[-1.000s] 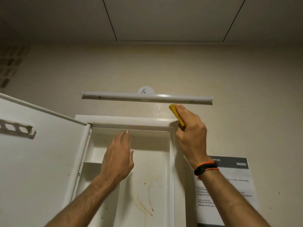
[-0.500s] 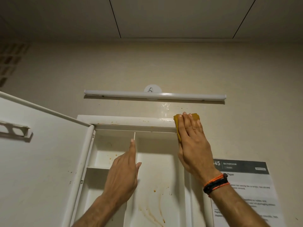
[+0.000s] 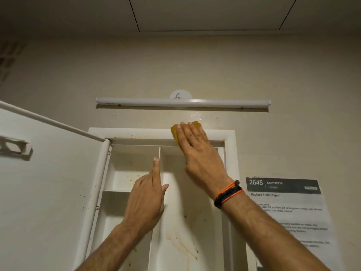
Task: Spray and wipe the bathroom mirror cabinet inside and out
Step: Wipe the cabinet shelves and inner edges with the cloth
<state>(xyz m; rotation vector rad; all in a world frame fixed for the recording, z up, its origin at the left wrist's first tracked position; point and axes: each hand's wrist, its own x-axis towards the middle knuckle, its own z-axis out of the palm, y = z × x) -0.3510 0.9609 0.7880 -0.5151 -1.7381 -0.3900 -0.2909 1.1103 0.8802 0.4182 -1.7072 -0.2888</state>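
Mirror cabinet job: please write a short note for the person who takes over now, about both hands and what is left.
Right hand: flat, pressing the yellow sponge on the cabinet's top frame.
Left hand: open, holds nothing, forefinger up beside the inner divider.
Door stands open to the left.
Done: cannot tell which parts are already wiped.
Left: orange-brown stains on the back panel, specks on the top frame, shelf area and door.

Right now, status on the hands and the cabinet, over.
Right hand flat, pressing yellow sponge on cabinet top frame. Left hand open by the divider. Door open; brown stains inside. Nothing blocking.
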